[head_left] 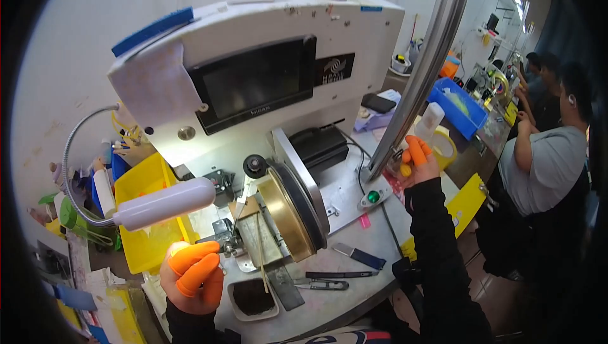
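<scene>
My left hand (193, 275) wears orange finger cots, and its fingers are closed in a pinch. It is beside a small metal fixture (229, 242) at the front of a white machine (354, 33); anything between the fingertips is too small to make out. To its right, a wide brass-coloured wheel (282, 217) with a dark rim is mounted on the machine. My right hand (420, 161), also in orange finger cots, is raised by a metal post (421, 71) with its fingers curled together. A translucent bottle (430, 118) is just beyond it. What those fingers hold, if anything, is hidden.
A white lamp (168, 203) on a flexible neck crosses before a yellow bin (136, 242). A small dish of dark material (253, 298), snips (322, 285) and a blue-handled blade (360, 256) lie on the bench. Several people sit at the right, near a blue bin (457, 108).
</scene>
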A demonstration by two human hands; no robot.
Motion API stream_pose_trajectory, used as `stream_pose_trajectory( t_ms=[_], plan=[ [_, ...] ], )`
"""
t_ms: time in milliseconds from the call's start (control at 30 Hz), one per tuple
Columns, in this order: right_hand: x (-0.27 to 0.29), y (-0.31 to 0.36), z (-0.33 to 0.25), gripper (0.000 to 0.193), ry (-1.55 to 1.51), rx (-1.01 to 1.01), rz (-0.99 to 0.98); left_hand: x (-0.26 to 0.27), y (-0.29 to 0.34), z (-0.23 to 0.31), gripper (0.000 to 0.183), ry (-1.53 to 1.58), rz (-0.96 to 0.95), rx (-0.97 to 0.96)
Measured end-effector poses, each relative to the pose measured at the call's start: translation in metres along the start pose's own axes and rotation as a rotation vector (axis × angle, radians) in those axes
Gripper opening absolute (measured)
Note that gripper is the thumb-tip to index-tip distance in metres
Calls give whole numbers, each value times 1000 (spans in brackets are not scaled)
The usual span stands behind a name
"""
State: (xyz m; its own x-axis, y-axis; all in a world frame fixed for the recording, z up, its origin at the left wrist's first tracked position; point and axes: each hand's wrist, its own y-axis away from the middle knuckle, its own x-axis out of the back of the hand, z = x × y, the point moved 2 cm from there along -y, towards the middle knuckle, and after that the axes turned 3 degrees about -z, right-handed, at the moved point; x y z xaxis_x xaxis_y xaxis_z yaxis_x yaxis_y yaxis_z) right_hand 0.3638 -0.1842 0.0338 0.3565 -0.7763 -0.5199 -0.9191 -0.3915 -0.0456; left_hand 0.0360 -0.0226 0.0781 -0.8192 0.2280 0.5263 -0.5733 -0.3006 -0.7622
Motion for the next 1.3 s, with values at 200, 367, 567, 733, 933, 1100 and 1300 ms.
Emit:
stream_pose_trajectory(
  t_ms=[200,367,567,733,933,1100,1300],
  plan=[
    [8,2,15,11,-31,-200,4,-1,8,-4,26,2,-160,36],
    [11,13,17,12,-74,-345,16,-2,12,-6,27,-8,-169,23],
    [23,21,23,12,104,-288,-56,-10,5,-7,26,-23,-111,-43],
    [-11,46,28,17,503,-33,-149,-11,5,-7,27,-18,-135,-53],
    [-31,75,30,17,379,97,-288,-23,7,4,27,173,-157,96],
    [-33,86,31,17,792,381,-419,-32,8,15,33,549,-131,429],
    [-50,82,38,22,360,-214,-522,-59,3,16,39,1029,-268,725]
  ],
)
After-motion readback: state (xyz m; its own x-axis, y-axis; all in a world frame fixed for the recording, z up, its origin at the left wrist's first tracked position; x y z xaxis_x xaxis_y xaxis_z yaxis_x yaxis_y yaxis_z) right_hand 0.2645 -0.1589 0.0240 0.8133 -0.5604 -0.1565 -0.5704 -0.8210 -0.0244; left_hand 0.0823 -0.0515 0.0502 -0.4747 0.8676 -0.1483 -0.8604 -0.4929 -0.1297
